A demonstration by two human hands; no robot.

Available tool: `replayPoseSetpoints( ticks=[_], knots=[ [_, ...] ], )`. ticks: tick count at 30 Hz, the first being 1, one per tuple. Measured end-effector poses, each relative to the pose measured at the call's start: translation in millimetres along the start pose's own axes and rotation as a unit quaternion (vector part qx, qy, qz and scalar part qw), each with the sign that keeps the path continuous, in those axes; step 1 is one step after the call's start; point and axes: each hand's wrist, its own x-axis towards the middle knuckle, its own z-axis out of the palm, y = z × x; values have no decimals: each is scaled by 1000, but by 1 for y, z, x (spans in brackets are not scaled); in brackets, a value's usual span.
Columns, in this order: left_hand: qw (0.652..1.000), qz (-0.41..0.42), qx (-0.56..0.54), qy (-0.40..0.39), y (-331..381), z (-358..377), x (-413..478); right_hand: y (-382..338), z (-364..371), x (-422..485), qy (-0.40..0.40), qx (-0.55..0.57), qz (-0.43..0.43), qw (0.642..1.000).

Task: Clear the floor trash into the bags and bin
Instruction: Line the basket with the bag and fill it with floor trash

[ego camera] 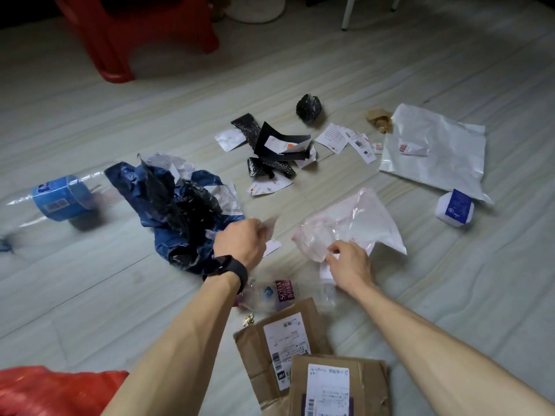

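Head: left hand (240, 244) grips pale scrap (270, 224); right hand (350, 265) pinches pink bag (357, 220).

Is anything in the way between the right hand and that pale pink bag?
Nothing visible. The right hand pinches the near edge of the pink bag. The soda bottle lies nearer the person, beside the wrist, not between them.

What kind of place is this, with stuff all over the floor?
Probably a room in someone's home: a pale tiled floor, a red plastic stool and white chair legs at the back, and opened cardboard parcels with shipping labels.
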Motion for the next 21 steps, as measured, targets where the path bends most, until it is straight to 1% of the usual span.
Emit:
replayPoseSetpoints(
  ticks=[2, 4, 6, 8, 10, 12, 15, 16, 18, 20, 21],
  knots=[
    [997, -27, -74, 23, -3, -30, -8, -23, -12, -5, 47, 72, -28, 996],
    [989, -26, -131, 57, -10, -60, -18, -56, -24, -15, 82, 132, -69, 985],
    [979, -21, -171, 105, -22, -90, -32, -94, -31, -29, 101, 168, -121, 973],
    [968, -24, -189, 163, -38, -118, -48, -133, -35, -48, 112, 197, -167, 960],
    [958, -34, -185, 215, -58, -146, -70, -169, -36, -72, 108, 218, -207, 948],
    [946, -50, -174, 268, -84, -176, -101, -206, -37, -105, 85, 225, -253, 937],
    [932, -90, -144, 320, -135, -217, -168, -261, -39, -161, 46, 217, -334, 916],
    [931, -108, -117, 329, -153, -226, -193, -276, -39, -181, 35, 212, -361, 907],
    [930, -157, -75, 322, -189, -242, -249, -302, -38, -227, 22, 178, -435, 882],
    [941, -204, -76, 259, -216, -248, -297, -317, -31, -266, -4, 96, -497, 863],
    [949, -226, -85, 201, -226, -249, -319, -323, -25, -283, -24, 39, -518, 854]
  ],
)
